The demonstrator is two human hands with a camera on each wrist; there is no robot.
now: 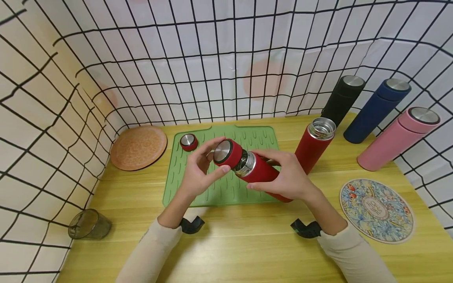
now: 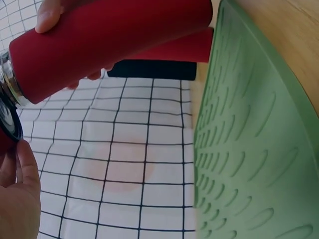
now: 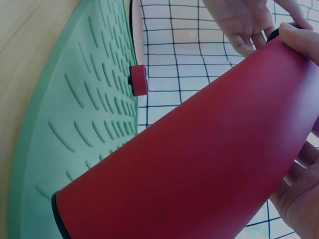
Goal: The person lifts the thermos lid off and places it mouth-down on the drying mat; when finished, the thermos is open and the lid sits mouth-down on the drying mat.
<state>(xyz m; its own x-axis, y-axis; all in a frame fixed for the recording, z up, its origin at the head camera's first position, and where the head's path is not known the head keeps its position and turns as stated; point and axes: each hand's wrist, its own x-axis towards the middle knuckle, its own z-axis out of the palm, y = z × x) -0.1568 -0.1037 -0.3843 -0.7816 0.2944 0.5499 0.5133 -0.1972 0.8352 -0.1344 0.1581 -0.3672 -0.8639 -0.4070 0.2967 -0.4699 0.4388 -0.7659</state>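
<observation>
In the head view my left hand [image 1: 201, 167] grips a red lid [image 1: 229, 153] with a steel top, tilted at the mouth of a red bottle [image 1: 262, 172]. My right hand [image 1: 288, 175] holds that bottle slantwise around its body, its steel neck toward the lid. The left wrist view shows the lid's dark inner side beside the neck, a gap partly visible, and the bottle [image 2: 109, 40] above the green mat [image 2: 254, 124]. The bottle's base edge is in front of the mat in the right wrist view, where fingers wrap the bottle [image 3: 199, 134].
A second red lid [image 1: 189, 142] lies on the mat. An uncapped red bottle [image 1: 315, 143] stands right of it, near black [image 1: 341, 98], blue [image 1: 376, 110] and pink [image 1: 398, 137] bottles. Also present are an orange plate [image 1: 139, 147], a glass [image 1: 90, 224] and a patterned round mat [image 1: 377, 210].
</observation>
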